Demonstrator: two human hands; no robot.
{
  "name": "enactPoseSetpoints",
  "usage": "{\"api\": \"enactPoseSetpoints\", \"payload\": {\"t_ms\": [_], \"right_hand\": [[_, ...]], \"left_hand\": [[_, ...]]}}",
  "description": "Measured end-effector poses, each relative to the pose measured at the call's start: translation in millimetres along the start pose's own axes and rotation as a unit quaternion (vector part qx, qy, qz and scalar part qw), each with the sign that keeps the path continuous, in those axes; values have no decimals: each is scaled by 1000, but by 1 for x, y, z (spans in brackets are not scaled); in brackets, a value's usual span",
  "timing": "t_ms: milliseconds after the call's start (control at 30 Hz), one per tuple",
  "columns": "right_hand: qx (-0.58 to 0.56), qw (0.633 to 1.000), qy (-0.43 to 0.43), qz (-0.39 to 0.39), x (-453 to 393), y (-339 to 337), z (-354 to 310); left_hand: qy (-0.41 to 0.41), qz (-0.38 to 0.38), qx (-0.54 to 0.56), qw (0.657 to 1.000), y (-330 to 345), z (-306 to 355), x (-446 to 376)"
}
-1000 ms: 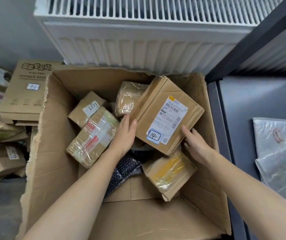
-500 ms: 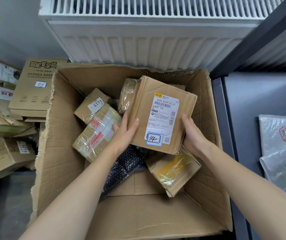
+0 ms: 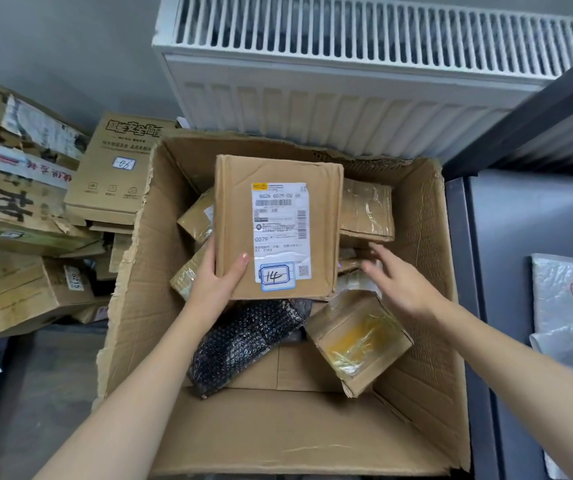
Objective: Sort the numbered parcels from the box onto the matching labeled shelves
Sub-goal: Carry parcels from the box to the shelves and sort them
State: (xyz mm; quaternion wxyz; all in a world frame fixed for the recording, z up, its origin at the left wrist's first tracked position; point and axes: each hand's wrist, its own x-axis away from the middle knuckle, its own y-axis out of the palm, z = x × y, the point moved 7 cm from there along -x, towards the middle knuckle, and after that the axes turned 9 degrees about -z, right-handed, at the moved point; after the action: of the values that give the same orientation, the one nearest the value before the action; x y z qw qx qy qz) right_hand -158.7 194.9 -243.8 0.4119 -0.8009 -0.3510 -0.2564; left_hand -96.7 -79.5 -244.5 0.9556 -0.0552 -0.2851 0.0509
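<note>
Left hand (image 3: pixel 214 284) grips the lower-left corner of the parcel marked 14 (image 3: pixel 278 226), thumb on its face, holding it over the middle of the open box (image 3: pixel 427 341). Right hand (image 3: pixel 401 284) is spread open and empty at the parcel's 4 o'clock, blurred, not touching it. Bubble-wrap packet (image 3: pixel 247 344) at 6 o'clock, yellow-taped parcel (image 3: pixel 358 341) at 5 o'clock.

My left hand (image 3: pixel 216 285) sits at centre frame in a closed grip — thumb on top, fingers underneath. Its bare forearm runs down to the lower left of the frame. My right hand (image 3: pixel 403 284), right of centre, is spread flat with fingers apart, gripping nothing — blurred. That forearm slants off to the lower right.
</note>
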Motion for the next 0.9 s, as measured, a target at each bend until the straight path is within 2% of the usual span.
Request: {"api": "enactPoseSetpoints", "payload": {"t_ms": [33,100,167,233,333,400,467,500,567,667,767,900], "right_hand": [[161,987,-10,-25,2,8,4],[433,894,-65,-93,7,39,13],[540,819,-123,-150,11,73,30],[568,794,-122,-179,13,94,42],[576,796,-125,-139,5,107,46],[548,818,-112,-134,1,108,40],[551,816,-98,-142,0,113,32],[557,816,-97,-116,-3,112,27],[583,791,-64,-171,-3,115,29],[577,793,-68,-182,-3,107,17],[525,833,-38,-172,0,86,16],[330,933,56,-133,14,41,21]], "left_hand": [[4,17,3,1000,-6,-2,2],[9,39,9,999,-14,-8,6],[8,56,12,998,-21,-13,8],[9,69,20,997,-28,-19,9],[12,76,26,997,-35,-24,10],[7,81,35,996,-38,-28,10],[2,86,45,995,-40,-30,11],[0,87,49,995,-40,-31,11],[-4,89,56,994,-40,-32,12],[-4,85,66,994,-39,-31,13],[-2,86,76,993,-41,-28,15],[1,86,89,992,-45,-21,19]]}}
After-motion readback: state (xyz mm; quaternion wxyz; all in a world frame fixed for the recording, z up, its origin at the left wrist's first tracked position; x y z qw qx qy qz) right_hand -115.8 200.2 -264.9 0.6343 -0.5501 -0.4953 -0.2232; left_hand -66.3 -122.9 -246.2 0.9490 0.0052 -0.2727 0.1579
